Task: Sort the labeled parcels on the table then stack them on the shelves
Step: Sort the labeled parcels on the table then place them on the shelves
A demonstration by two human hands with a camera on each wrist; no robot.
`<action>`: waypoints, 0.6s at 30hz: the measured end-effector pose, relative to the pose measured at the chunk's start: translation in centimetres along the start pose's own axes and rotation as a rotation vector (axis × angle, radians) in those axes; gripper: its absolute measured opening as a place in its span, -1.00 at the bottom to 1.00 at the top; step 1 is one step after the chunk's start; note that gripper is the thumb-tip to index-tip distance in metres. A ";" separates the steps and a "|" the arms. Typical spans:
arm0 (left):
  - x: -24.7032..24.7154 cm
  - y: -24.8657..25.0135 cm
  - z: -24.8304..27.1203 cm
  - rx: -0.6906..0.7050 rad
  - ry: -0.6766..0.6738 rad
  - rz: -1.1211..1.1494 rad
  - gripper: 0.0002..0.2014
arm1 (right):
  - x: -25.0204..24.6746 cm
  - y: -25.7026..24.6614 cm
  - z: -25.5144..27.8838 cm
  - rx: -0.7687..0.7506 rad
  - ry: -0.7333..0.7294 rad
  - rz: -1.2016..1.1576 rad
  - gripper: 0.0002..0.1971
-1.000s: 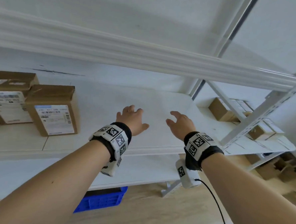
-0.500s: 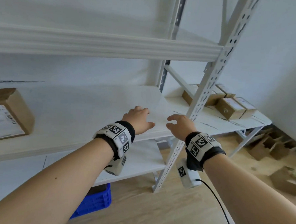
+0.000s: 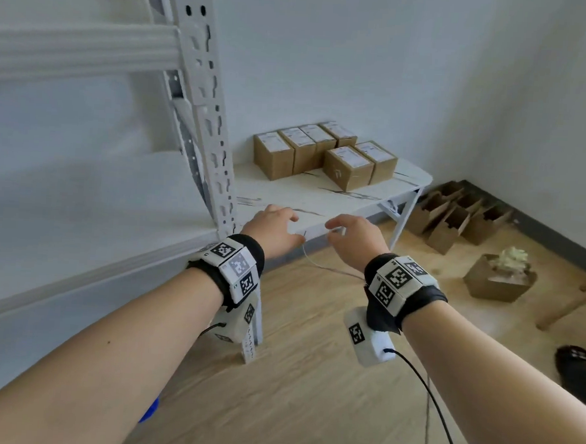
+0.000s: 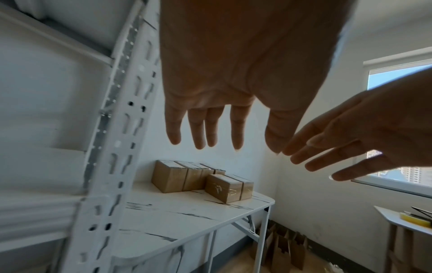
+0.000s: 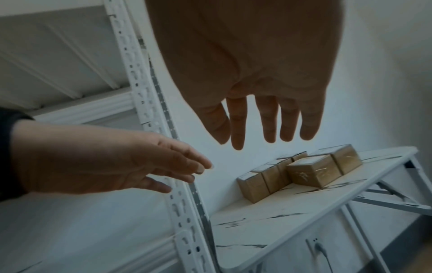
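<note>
Several brown labeled parcels [image 3: 325, 153] stand grouped at the far end of a white marble-patterned table [image 3: 320, 196], also seen as parcels [image 4: 201, 180] and parcels [image 5: 301, 170] in the wrist views. My left hand [image 3: 272, 229] and right hand [image 3: 352, 239] hover side by side over the table's near edge, fingers straight and relaxed, holding nothing. Both are well short of the parcels. The white shelf unit's upright [image 3: 205, 113] stands just left of my left hand, with a shelf board [image 3: 79, 208] beside it.
Open brown paper bags [image 3: 456, 214] line the floor by the wall right of the table. A brown box with crumpled paper [image 3: 501, 275] sits on the wooden floor. A wooden leg [image 3: 571, 304] and a dark shoe [image 3: 575, 359] are at the right.
My view has swung right, from the shelf with its parcels toward the table. Both hands moved with it, staying empty, from over the shelf board to the table's near edge.
</note>
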State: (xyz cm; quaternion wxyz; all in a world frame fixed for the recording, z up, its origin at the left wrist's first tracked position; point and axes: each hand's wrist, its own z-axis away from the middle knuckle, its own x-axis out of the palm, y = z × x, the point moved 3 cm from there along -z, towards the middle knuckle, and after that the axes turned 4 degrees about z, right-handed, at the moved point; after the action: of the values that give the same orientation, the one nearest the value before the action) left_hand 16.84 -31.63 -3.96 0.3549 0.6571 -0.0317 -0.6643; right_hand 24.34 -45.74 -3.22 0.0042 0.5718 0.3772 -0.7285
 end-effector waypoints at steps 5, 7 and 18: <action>2.0 2.7 -4.8 -0.023 -0.014 0.029 -0.55 | -1.8 4.4 -3.2 0.023 0.035 -0.054 -0.69; 2.9 3.5 -7.4 -0.037 -0.018 0.054 -0.57 | -2.7 6.0 -5.5 0.028 0.031 -0.060 -0.71; 3.4 6.0 -27.0 -0.149 0.001 0.247 -0.58 | -7.5 10.9 -24.6 0.024 -0.032 0.002 -0.70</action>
State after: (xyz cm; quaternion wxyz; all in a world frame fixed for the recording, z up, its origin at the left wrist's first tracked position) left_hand 43.99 -26.43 -7.42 0.4819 0.6202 -0.0629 -0.6158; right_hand 52.12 -43.05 -4.43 0.0039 0.5604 0.3678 -0.7421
